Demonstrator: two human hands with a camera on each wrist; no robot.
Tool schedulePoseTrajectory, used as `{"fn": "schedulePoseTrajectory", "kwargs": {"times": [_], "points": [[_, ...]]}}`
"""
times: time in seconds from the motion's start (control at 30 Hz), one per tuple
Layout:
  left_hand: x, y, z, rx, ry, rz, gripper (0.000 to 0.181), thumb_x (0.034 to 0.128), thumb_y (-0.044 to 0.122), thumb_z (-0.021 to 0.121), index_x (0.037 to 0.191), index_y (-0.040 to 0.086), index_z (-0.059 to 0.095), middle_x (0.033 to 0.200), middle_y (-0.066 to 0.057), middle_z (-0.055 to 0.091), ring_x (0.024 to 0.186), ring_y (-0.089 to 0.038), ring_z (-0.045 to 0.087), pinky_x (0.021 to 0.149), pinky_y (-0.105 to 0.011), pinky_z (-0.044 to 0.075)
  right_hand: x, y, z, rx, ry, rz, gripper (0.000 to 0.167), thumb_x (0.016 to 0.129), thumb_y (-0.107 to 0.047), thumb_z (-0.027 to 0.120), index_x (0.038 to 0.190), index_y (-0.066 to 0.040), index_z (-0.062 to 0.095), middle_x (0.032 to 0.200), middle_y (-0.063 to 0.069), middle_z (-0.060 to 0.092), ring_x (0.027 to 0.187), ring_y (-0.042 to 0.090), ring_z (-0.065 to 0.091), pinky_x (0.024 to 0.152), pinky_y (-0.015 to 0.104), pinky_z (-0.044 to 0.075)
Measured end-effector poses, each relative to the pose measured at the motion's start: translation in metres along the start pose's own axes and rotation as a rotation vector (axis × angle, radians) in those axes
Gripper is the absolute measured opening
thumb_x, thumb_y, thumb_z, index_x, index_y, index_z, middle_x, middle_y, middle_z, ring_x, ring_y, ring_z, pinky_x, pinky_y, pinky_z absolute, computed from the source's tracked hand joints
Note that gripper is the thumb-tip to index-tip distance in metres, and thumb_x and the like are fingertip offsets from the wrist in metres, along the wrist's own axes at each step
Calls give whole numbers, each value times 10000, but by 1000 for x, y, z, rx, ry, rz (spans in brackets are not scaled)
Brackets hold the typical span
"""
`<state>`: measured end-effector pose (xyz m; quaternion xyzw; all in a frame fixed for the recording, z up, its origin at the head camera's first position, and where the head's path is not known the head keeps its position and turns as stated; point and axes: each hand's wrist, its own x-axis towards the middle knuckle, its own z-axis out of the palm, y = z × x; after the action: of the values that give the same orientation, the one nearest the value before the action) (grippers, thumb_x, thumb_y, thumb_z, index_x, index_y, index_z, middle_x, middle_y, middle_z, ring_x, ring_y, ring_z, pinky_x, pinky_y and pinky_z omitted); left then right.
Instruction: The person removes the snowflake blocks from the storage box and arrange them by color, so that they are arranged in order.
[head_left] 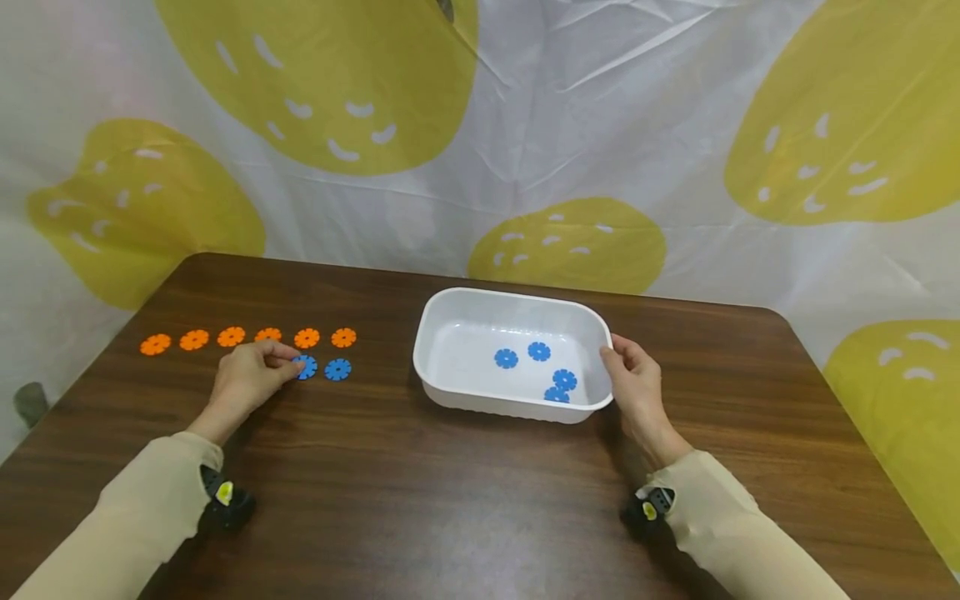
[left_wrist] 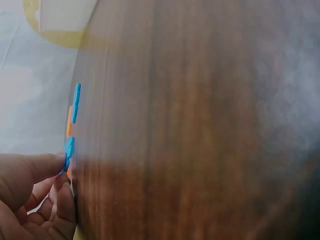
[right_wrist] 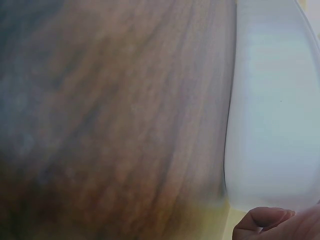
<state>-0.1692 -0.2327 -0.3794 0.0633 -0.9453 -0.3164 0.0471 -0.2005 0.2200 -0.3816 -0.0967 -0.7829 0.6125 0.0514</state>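
Observation:
My left hand (head_left: 251, 382) pinches a blue notched disc (head_left: 306, 367) between thumb and finger, low at the table, just left of another blue disc (head_left: 338, 370). Above them runs a row of several orange discs (head_left: 307, 337). In the left wrist view, the left hand (left_wrist: 35, 195) holds the blue disc (left_wrist: 69, 150) by its edge. My right hand (head_left: 637, 390) grips the right end of a white tray (head_left: 480, 402), thumb at the rim. Several blue discs (head_left: 506, 358) lie inside. In the right wrist view, curled fingers of the right hand (right_wrist: 275, 225) are by the tray (right_wrist: 275, 110).
The brown wooden table (head_left: 450, 500) reaches back to a white curtain (head_left: 360, 217) printed with yellow lemons. A dark rounded object (head_left: 32, 403) shows beyond the table's left edge. Both wrists wear dark straps with small cameras.

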Motion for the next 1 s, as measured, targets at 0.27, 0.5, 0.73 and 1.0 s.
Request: {"fn": "schedulePoseTrajectory", "kwargs": {"times": [0.27,0.5,0.73,1.0], "points": [[1,2,0,25,8,19,258,872,217,674,1003,-5,673,893,-171,696,783,-266,615,631,-308,436,0,0,0,4,-5,2,413,983,-199,459,1340,8,467,1225,213,544,961,214,560,726,148,502],[3,8,-3,25,19,41,310,901,296,632,1016,9,661,921,-171,687,774,-254,607,607,-284,424,0,-1,0,3,-1,8,409,982,-193,459,1338,8,468,1222,211,543,947,197,551,706,121,489],[3,50,4,-99,32,163,273,907,285,623,1028,45,669,956,-157,696,795,-262,629,606,-288,454,-1,-3,-1,2,-2,8,413,983,-193,455,1343,11,462,1229,219,540,985,236,549,714,127,491],[11,106,31,-333,-51,230,232,869,203,681,1016,23,671,925,-147,691,745,-212,656,616,-263,542,0,-2,0,5,2,7,407,979,-181,461,1335,16,469,1213,219,544,969,225,550,712,126,493]]}}
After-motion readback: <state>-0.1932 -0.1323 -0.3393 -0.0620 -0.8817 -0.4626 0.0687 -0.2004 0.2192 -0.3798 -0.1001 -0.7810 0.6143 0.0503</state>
